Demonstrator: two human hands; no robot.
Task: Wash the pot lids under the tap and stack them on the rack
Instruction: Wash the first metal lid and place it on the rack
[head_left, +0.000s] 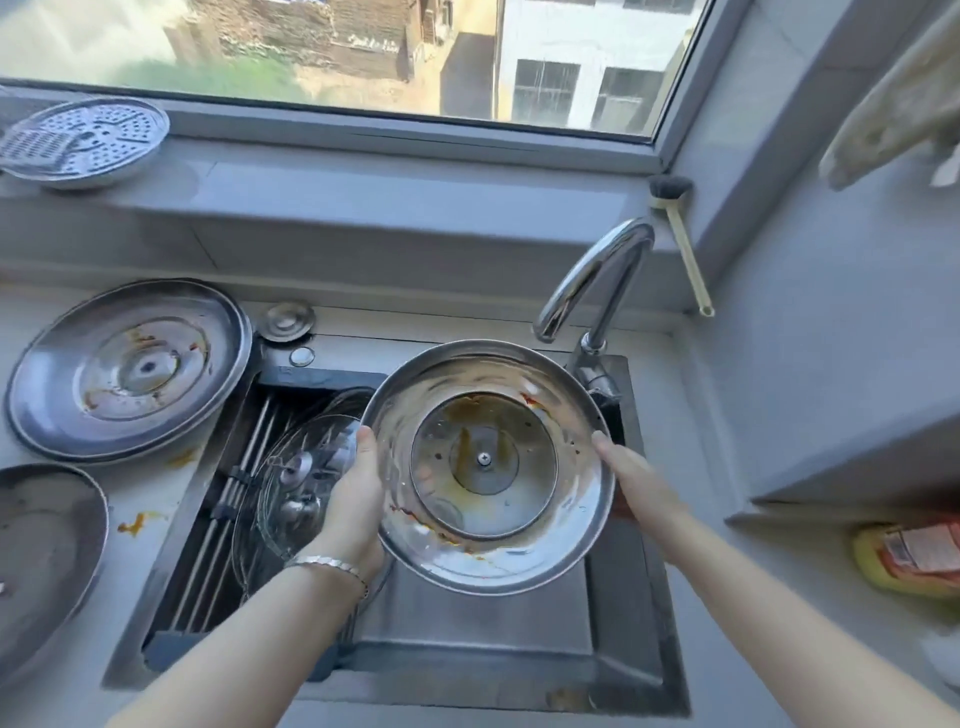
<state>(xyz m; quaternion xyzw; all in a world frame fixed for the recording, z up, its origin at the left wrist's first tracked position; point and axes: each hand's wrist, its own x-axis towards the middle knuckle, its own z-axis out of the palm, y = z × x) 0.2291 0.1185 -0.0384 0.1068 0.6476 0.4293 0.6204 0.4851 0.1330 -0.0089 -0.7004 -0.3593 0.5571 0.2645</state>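
I hold a steel pot lid (488, 465) over the sink (524, 670), its stained underside facing me, below the tap (597, 280). My left hand (356, 499) grips its left rim, thumb on the inner side. My right hand (631, 475) holds the right rim. No water runs from the tap. A glass lid (296, 483) lies on the roll-up rack (228, 493) across the sink's left part. Another dirty steel lid (130, 371) lies upside down on the counter at the left, and a third one (44, 561) is cut off by the left edge.
A perforated steamer plate (83, 143) sits on the window sill at the back left. A brush (675, 228) leans in the sill's corner behind the tap. A yellow sponge pack (909, 556) lies on the counter at the right. Orange sauce spots (137, 522) mark the counter.
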